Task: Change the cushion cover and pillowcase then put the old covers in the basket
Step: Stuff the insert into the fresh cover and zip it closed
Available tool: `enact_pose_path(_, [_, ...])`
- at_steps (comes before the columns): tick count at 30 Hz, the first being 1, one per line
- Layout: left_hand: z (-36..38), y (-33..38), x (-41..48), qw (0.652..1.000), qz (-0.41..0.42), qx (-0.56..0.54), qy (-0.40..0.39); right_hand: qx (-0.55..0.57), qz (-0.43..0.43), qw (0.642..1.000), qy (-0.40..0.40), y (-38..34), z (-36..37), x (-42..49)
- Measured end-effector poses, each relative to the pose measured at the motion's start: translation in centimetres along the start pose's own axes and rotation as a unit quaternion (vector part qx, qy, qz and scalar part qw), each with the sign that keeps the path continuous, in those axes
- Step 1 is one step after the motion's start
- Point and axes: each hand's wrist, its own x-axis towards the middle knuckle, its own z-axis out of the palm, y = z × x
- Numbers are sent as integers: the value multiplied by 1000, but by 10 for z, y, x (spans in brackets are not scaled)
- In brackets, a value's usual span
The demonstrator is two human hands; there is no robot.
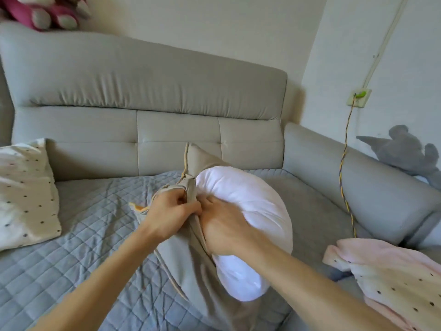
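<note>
- On the grey quilted bedspread (83,235), a beige cushion cover (186,254) with orange piping is seen at the middle, its white insert (250,201) bulging half out to the right.
- The cover's open edge is pinched by the curled fingers of the left hand (167,211).
- The insert is gripped by the right hand (224,228), just beside the left; its fingers are curled into the stuffing, the tips partly hidden by the cover's edge.
- A cream spotted pillow (23,192) is seen at the left, near the grey headboard (143,87).
- A pink-and-cream spotted cover (393,278) is laid crumpled at the lower right.
</note>
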Motion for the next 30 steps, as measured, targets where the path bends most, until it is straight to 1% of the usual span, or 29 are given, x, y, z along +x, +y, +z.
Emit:
enact_pose_path(2, [-13,-13,-4,999,-22,-23,-19,35,-30,997,-64,-4,-22,-5])
enact_pose_path(4, [-14,-21,-6,999,-25,-33,-28,108,-23,982,-153,6,-43,-11])
enact_pose_path(5, [-13,-23,-6,999,-26,-21,-23,154,-9,975,-159,10,-52,-18])
enact_pose_path(6, [-12,-24,-6,1000,-26,1,-14,187,-7,976,-113,10,-60,-25])
enact_pose_path(7, [-12,-25,-6,999,-20,26,-4,169,-8,985,-31,9,-62,-32])
enact_pose_path(8, [-11,-25,-7,999,-8,46,5,103,2,993,51,6,-63,-37])
enact_pose_path(9, [-10,-25,-7,998,5,61,10,23,31,995,92,7,-62,-40])
enact_pose_path(10, [-9,-25,-8,997,16,74,16,-17,73,994,78,7,-61,-40])
enact_pose_path(11, [-8,-25,-8,996,25,87,24,-9,106,994,37,9,-60,-39])
enact_pose_path(12, [-7,-27,-8,994,31,96,31,17,118,993,-13,12,-57,-35])
enact_pose_path(14, [-10,-30,-7,996,21,75,43,39,79,994,-72,16,-52,-24])
enact_pose_path(16, [-11,-30,-8,998,19,22,52,68,29,993,-89,14,-49,-13])
enact_pose_path(18, [-5,-21,-14,998,48,6,33,71,-18,992,-102,6,-43,0])
enact_pose_path(19, [0,-16,-19,997,74,18,17,28,-38,993,-107,2,-36,7])
enact_pose_path(20, [5,-12,-23,995,91,34,4,-38,-58,993,-96,-1,-27,12])
enact_pose_path(21, [7,-13,-26,995,91,51,-6,-95,-79,990,-63,-4,-15,16])
enact_pose_path(22, [5,-17,-25,995,77,68,-10,-115,-94,988,-30,-6,-2,19])
enact_pose_path(24, [-4,-35,-19,996,32,79,-18,-68,-109,992,18,-6,16,24])
enact_pose_path(26, [-15,-51,-13,999,-4,53,-11,42,-119,991,43,-3,15,32])
enact_pose_path(28, [-18,-56,-11,999,-25,21,-7,122,-124,983,63,-4,-3,25])
enact_pose_path(30, [-15,-55,-7,998,-26,50,17,205,-85,968,120,0,-23,10])
